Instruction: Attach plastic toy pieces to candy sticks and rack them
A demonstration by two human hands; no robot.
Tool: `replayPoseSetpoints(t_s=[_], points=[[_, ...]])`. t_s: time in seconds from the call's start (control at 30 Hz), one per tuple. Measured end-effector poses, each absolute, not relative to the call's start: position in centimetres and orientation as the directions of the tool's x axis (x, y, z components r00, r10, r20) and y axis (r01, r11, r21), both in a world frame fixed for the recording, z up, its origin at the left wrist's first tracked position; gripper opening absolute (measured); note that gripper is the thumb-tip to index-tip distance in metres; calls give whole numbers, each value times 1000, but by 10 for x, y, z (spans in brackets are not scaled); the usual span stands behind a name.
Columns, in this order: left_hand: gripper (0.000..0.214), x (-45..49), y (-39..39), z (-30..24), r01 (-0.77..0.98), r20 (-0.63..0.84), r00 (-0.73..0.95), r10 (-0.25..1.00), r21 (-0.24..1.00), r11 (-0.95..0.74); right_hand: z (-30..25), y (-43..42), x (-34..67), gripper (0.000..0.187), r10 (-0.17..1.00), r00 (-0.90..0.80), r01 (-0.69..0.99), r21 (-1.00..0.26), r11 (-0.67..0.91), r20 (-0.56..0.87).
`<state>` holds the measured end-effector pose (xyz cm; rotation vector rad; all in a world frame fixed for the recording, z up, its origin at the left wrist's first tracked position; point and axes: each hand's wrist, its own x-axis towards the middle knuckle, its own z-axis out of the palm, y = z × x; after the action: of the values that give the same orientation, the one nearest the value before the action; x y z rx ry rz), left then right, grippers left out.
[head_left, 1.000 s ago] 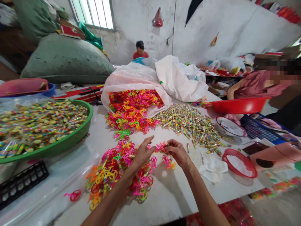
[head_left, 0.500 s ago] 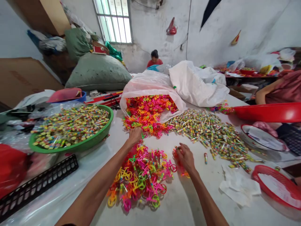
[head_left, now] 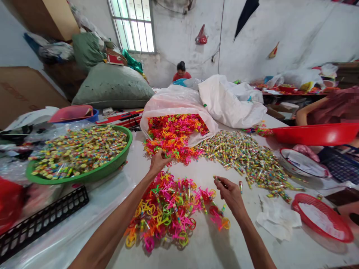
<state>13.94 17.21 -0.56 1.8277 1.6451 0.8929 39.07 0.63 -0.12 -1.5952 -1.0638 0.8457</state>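
Observation:
My left hand [head_left: 159, 162] is at the front edge of a heap of bright plastic toy pieces [head_left: 176, 130] spilling from a white bag. Its fingers are pinched on a plastic toy piece, mostly hidden by them. Raised above the table, my right hand [head_left: 230, 191] pinches a small candy tube [head_left: 215, 178] between thumb and fingertips. Between my forearms lies a pile of toys [head_left: 165, 211], wheeled plastic pieces with candy tubes among them. A few of these toys [head_left: 218, 216] lie apart, just below my right hand. Loose candy tubes [head_left: 246, 158] spread out beyond it.
A green basin [head_left: 127, 149] full of candy tubes stands at left, near a black plastic rack [head_left: 56, 209]. On the right are a red basket [head_left: 347, 233], crumpled white paper [head_left: 277, 218], an enamel tray [head_left: 283, 153] and a large red basin [head_left: 316, 134]. Two other people sit at the back and right.
My right hand has let go of the pink and orange toys, leaving them on the table, and now pinches a candy tube. My left hand stays by the heap, fingers now pinched.

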Motion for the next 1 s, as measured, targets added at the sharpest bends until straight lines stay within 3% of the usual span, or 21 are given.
replayPoseSetpoints(t_s=[0.13, 0.2, 0.27, 0.33, 0.6, 0.77, 1.0], points=[[43, 147, 116, 13, 367, 88, 99, 991, 922, -119, 20, 0, 346, 33, 952, 291, -64, -994, -85, -100], [47, 152, 79, 18, -21, -45, 174, 984, 999, 49, 27, -2, 326, 26, 975, 196, -164, -984, -72, -104], [43, 155, 44, 22, -252, -153, 269, 951, 942, 223, 30, -5, 314, 23, 989, 96, -204, -975, -87, -108], [37, 156, 19, 24, -357, -195, 336, 922, 879, 316, 30, -9, 309, 21, 992, 24, -205, -972, -118, -125], [34, 156, -2, 27, -460, -265, 391, 882, 773, 436, 28, -21, 323, 14, 985, -105, -223, -962, -155, -135], [32, 157, -3, 30, -438, -284, 403, 870, 775, 456, 23, -24, 325, 20, 984, -75, -259, -949, -179, -164], [35, 163, -1, 21, -512, -277, 435, 857, 707, 488, 12, -27, 326, 23, 965, -49, -509, -825, -246, -258]])
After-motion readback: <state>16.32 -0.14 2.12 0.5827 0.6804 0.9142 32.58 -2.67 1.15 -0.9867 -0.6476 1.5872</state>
